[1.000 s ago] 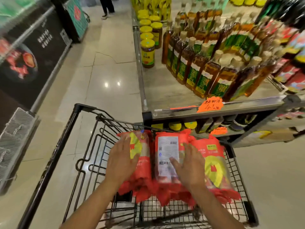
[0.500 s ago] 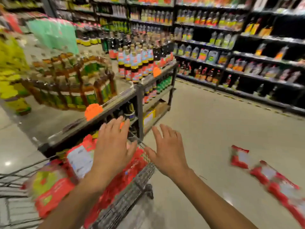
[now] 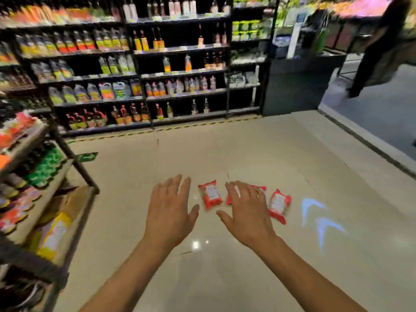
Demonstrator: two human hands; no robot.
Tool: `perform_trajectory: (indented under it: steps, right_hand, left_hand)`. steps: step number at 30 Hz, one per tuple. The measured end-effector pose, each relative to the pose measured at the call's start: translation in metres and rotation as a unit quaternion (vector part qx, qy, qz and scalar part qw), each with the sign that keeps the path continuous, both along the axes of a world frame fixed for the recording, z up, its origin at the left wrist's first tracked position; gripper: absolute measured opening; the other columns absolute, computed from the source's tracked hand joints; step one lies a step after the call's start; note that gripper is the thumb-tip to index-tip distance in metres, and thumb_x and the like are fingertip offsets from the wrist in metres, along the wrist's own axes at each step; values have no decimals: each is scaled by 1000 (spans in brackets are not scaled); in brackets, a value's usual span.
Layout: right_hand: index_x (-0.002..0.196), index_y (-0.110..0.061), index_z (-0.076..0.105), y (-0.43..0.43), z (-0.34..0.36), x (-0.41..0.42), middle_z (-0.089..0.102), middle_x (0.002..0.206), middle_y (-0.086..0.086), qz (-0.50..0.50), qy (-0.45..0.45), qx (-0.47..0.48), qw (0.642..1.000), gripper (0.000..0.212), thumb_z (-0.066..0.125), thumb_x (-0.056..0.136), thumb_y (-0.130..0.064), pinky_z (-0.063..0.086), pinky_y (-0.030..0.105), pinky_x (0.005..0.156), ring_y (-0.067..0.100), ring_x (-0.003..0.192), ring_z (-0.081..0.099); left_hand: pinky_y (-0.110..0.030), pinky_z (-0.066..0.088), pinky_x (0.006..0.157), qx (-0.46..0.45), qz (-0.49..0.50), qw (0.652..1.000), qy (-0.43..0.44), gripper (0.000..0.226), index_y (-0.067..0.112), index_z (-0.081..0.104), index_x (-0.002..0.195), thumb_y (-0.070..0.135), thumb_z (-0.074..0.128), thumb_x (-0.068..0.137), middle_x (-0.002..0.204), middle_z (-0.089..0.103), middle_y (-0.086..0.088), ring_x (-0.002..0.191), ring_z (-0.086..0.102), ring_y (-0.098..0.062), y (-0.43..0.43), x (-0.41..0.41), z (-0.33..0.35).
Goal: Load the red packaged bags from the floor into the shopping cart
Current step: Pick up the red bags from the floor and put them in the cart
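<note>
Three red packaged bags lie in a row on the pale tiled floor ahead of me. The left bag (image 3: 209, 197) shows between my hands. My right hand hides most of the middle bag (image 3: 258, 189). The right bag (image 3: 278, 205) lies just beyond that hand. My left hand (image 3: 171, 210) and my right hand (image 3: 246, 212) are both stretched out palm down, fingers spread, holding nothing, above the floor and short of the bags. The shopping cart is out of view.
A low black shelf rack (image 3: 74, 163) with bottles and a cardboard box stands close on my left. Tall shelves of bottles (image 3: 144, 73) line the far side of the aisle. A person in dark clothes (image 3: 378, 48) stands at the far right. Blue light arrows (image 3: 319, 219) mark the floor.
My view has swung right, away from the cart and onto the floor. Both hands let go of the bags in the cart and now reach out empty toward the bags on the floor.
</note>
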State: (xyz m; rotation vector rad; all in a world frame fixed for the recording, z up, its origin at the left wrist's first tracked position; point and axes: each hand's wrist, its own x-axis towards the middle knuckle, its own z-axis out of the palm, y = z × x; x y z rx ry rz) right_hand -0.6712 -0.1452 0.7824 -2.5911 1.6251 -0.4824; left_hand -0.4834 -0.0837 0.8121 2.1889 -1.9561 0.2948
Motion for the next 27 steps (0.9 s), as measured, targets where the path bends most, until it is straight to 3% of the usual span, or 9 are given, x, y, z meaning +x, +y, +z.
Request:
perform_trajectory:
  steps: [4,10,13,17,22,27]
  right_hand:
    - [145,-23,47,-82,-10,-48,55,143,11,-60,7,8,998,71,40,87,-64,38,52,108,33,132,50]
    - [140,-21,49,-190,-47,-74,57,138,10,-110,14,34,993,68,49,87,-62,39,51,106,32,128,53]
    - [139,-19,52,-251,-72,-79,58,139,13,-138,22,52,989,68,51,86,-61,43,52,104,35,128,54]
    - [143,-18,48,-334,-102,-88,57,140,12,-182,64,91,977,74,40,84,-63,40,50,106,33,131,51]
    - [135,-15,58,-427,-134,-104,63,129,14,-212,108,131,962,72,38,83,-61,48,49,95,34,120,59]
    - [145,-16,48,-531,-192,-137,54,143,17,-238,98,168,952,73,44,85,-57,38,51,105,34,135,47]
  left_hand:
    - [-52,37,115,17,-49,999,18,70,16,48,146,52,61,88,151,52,-12,136,51,-35,-98,-47,-9]
    - [-53,36,117,47,-118,991,32,67,16,45,148,52,49,92,154,49,-11,139,47,-34,-225,-73,-45]
    - [-53,41,113,56,-154,986,34,65,14,51,143,49,53,88,148,55,-12,133,53,-35,-300,-72,-78]
    - [-56,45,109,94,-193,976,39,63,10,57,138,46,65,86,142,60,-16,128,58,-38,-410,-70,-123]
    - [-57,46,106,154,-223,962,35,68,7,59,134,45,70,79,139,61,-20,123,60,-42,-526,-79,-162]
    - [-58,44,107,192,-241,951,35,70,5,57,139,42,70,81,142,59,-22,126,58,-43,-636,-111,-223]
